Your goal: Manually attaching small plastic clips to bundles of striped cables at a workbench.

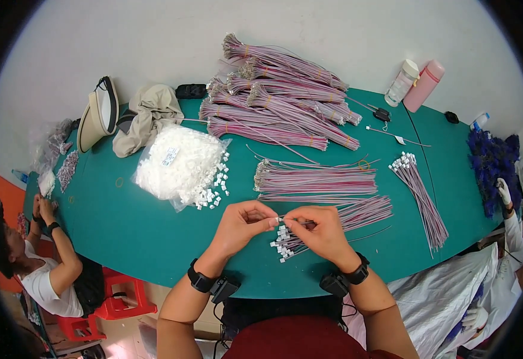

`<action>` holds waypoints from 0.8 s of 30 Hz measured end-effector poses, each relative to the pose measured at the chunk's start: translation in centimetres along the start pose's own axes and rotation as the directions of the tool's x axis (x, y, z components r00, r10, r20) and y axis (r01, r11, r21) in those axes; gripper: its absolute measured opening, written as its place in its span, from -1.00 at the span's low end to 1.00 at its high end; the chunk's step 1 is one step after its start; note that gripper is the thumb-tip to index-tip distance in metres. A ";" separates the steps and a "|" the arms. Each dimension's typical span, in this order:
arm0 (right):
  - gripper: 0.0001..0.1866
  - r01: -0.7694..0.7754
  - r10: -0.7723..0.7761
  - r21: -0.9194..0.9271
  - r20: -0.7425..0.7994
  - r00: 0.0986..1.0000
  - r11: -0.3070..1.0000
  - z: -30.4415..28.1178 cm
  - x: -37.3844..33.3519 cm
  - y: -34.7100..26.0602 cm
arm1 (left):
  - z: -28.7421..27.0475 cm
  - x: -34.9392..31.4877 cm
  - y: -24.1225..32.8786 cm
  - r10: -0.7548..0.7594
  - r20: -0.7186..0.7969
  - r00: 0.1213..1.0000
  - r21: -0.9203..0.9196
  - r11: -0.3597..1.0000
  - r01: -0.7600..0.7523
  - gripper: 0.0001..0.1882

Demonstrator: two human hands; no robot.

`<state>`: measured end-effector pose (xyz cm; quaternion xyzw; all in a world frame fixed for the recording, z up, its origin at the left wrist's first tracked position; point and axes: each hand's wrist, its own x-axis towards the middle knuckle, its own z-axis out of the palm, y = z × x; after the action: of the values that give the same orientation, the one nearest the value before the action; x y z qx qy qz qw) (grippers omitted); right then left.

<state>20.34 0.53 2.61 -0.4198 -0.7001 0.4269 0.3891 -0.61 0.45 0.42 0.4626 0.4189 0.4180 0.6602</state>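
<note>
My left hand (246, 226) pinches a small white connector housing (280, 219) between thumb and forefinger. Right against it, my right hand (318, 229) is closed on the end of a thin wire that meets the housing. Whether the wire end sits inside the housing, I cannot tell. Below and between my hands lie wires with white housings (283, 244) on their ends, partly hidden by my right hand. Just beyond is a loose row of grey and pink wires (315, 179) with bare terminals at the left. A clear bag of white housings (174, 158) lies to the left, several spilled beside it.
Tied wire bundles (279, 102) are heaped at the back of the green table (213, 263). A finished-looking wire bunch (420, 203) lies right. Bottles (424, 85), keys (381, 113), a visor hat (98, 116) and cloth (151, 116) stand around. One person (46, 263) works at left, another at right.
</note>
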 end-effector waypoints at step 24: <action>-0.94 -0.039 0.040 0.019 -0.019 0.999 0.999 0.2 -0.1 0.1 | 0.1 0.0 0.0 -0.018 -0.001 1.000 -0.027 0.999 0.018 -0.87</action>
<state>20.20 0.42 2.45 -0.4340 -0.6838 0.4370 0.3912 -0.50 0.39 0.46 0.4495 0.4177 0.4180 0.6699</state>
